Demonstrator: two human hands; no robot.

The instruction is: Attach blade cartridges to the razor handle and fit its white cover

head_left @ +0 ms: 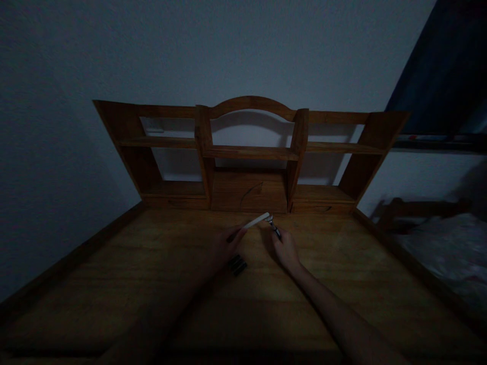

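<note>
In dim light my left hand [224, 244] pinches one end of a slim white stick-like object [257, 220] that points up and to the right. My right hand [285, 249] is closed round a small dark-handled tool with a silvery head [272, 223]. The tool's head meets the white object's far tip. Both hands hover just above the wooden desk [152, 284]. Two or three small dark cylinders [237, 264] lie on the desk right under my left hand; what they are is too dark to tell.
A wooden hutch [251, 152] with open shelves and an arched top stands at the desk's back against a pale wall. Raised wooden rails edge the desk's left and right sides. To the right are a wooden frame and pale bedding [445, 248].
</note>
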